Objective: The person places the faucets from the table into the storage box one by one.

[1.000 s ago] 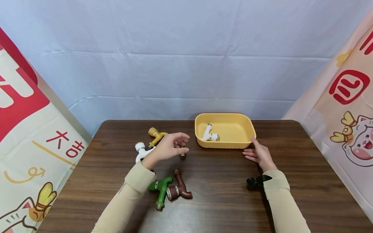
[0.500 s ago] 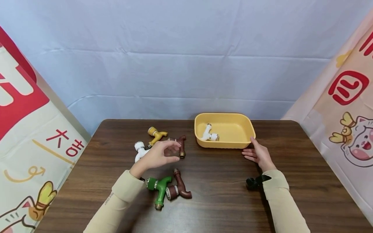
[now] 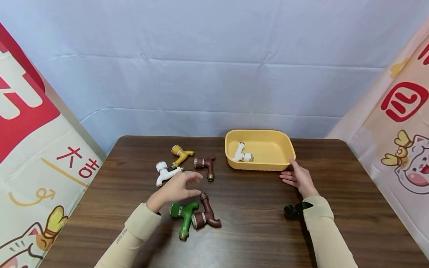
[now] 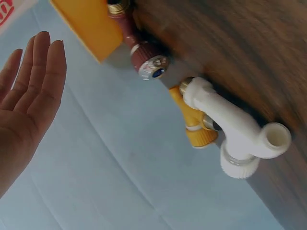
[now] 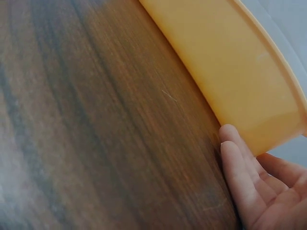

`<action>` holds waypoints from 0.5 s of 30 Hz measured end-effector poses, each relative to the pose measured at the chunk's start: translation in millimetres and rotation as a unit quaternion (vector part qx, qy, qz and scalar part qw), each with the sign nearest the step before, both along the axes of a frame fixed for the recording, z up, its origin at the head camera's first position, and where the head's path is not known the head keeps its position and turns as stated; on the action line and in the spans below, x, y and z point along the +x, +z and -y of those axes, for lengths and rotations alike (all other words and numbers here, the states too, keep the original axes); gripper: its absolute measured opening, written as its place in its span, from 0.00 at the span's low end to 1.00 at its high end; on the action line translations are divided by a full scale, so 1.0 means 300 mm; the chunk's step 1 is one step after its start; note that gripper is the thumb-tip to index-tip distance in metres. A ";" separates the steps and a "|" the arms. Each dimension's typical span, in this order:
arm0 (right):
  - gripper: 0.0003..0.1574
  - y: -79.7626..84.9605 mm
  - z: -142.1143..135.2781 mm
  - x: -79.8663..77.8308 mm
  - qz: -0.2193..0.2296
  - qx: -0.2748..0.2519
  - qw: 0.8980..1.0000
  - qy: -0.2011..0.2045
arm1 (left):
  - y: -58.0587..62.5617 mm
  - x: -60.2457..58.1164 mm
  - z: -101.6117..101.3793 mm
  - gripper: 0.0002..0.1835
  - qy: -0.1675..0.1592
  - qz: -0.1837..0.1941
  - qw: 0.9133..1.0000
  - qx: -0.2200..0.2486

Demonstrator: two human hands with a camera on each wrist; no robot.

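My left hand point(image 3: 175, 190) hovers with loosely bent fingers over the table, between the white tap point(image 3: 163, 174) and the green tap point(image 3: 184, 214); nothing is in its grasp. A brown tap point(image 3: 209, 216) lies beside the green one. Farther back are another brown tap point(image 3: 205, 163) and a yellow tap point(image 3: 181, 154). In the left wrist view the hand point(image 4: 31, 91) is spread apart from the taps. My right hand point(image 3: 301, 179) touches the front right corner of a yellow basin point(image 3: 258, 166), thumb at its side, fingers extended along its front. Inside the basin lies a white tap point(image 3: 241, 153).
The dark wooden table point(image 3: 248, 223) ends just behind the basin, against a pale cloth backdrop point(image 3: 207, 89). Printed cloths hang at both sides. A black strap piece point(image 3: 293, 211) sits at the right wrist.
My left hand has drawn back toward me and to the left, uncovering the far brown tap. The right hand and the basin stay in place.
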State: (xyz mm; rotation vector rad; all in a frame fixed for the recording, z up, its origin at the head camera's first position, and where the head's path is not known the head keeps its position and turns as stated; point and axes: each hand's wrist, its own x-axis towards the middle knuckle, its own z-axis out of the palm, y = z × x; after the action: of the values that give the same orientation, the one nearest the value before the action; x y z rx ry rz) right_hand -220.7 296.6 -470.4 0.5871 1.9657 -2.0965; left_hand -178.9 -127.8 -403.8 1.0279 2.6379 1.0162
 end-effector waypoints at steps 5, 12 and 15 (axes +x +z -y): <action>0.52 0.001 -0.005 0.003 -0.002 0.002 1.000 -0.002 | -0.016 0.003 0.015 0.20 -0.004 -0.035 0.999 -0.031; 0.53 -0.002 -0.005 0.002 -0.005 0.001 1.000 -0.003 | -0.039 0.021 0.062 0.23 -0.018 -0.041 0.996 -0.076; 0.54 -0.005 0.000 0.000 -0.004 0.005 1.000 -0.004 | -0.053 0.034 0.088 0.24 -0.019 -0.029 0.994 -0.103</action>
State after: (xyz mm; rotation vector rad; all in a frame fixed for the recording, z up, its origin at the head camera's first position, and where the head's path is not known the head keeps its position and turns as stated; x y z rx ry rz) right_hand -220.7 296.5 -472.0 0.5915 1.9827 -2.0976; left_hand -168.7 -154.3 -419.6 1.0710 2.6888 0.6977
